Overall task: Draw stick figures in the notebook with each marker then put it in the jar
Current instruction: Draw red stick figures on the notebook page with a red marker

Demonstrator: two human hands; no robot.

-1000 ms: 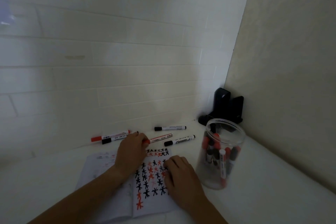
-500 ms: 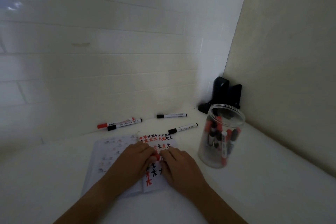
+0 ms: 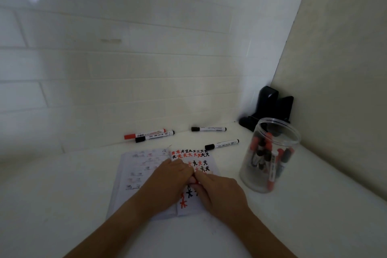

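Two bare hands meet over the open white paper notebook [image 3: 146, 176] that lies flat on the white table [image 3: 62, 195]. The left hand [image 3: 169, 182] and the right hand [image 3: 219, 194] have their fingers curled together around a red-tipped marker [image 3: 195, 182], of which only a small red bit shows between the fingertips; each hand pinches an end of it, though the fingers hide how much of the marker there is. Both hands rest on the notebook's right page, which is filled with rows of small red and black stick figures [image 3: 189, 153]; the left page carries only faint marks.

Beyond the notebook, near the white tiled wall [image 3: 125, 69], a red-capped white marker [image 3: 144, 133] and a black-capped white marker [image 3: 155, 136] lie touching side by side. Further right, a second black-capped white marker [image 3: 208, 129] lies alone, and a third black-capped white marker [image 3: 222, 144] lies just beside the notebook's top right corner.

The clear round plastic jar [image 3: 270, 155] stands upright and lidless on the table to the right of the notebook, apart from it, holding several red and black markers [image 3: 272, 165] leaning inside. Behind the jar, in the corner of the walls, stands a black plastic stand [image 3: 270, 107].
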